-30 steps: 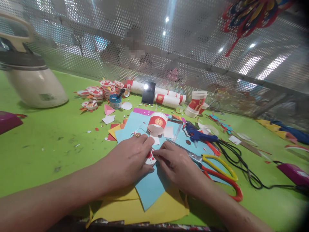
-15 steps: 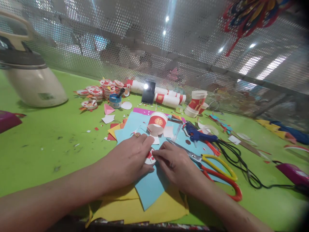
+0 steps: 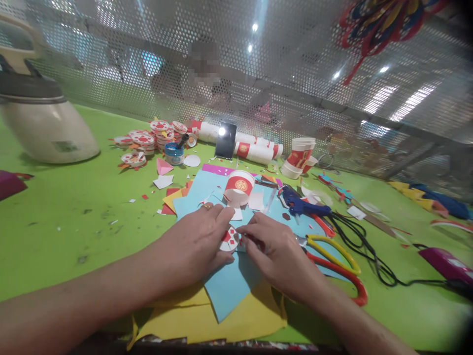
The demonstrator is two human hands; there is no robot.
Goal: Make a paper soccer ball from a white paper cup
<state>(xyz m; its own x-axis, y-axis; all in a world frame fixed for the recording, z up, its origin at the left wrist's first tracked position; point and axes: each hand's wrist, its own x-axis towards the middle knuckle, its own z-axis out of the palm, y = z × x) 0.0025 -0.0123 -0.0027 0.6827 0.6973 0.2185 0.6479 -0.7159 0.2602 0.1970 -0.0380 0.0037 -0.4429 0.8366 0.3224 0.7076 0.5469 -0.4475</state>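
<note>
A small white paper disc (image 3: 229, 239) with red patches lies on light blue paper (image 3: 231, 291) at the centre. My left hand (image 3: 199, 239) holds the disc's left side between thumb and fingers. At the disc's right edge is my right hand (image 3: 271, 246), its thumb and index finger pinched together; whatever they hold is too small to name. A red and white paper cup (image 3: 239, 187) stands just beyond my hands. Scissors with yellow and red handles (image 3: 332, 251) lie partly under my right hand.
A blue glue gun (image 3: 306, 206) with a black cable lies at right. Behind are stacked cups (image 3: 299, 157), a phone (image 3: 225, 140), a blue jar (image 3: 174, 154) and several red-patterned discs (image 3: 142, 138). A beige kettle (image 3: 51, 130) stands at left, before a perforated screen.
My right hand has shifted slightly right, away from the disc's middle, and now covers the scissors' blades. More of the disc's red pattern shows. The whole view has moved a little.
</note>
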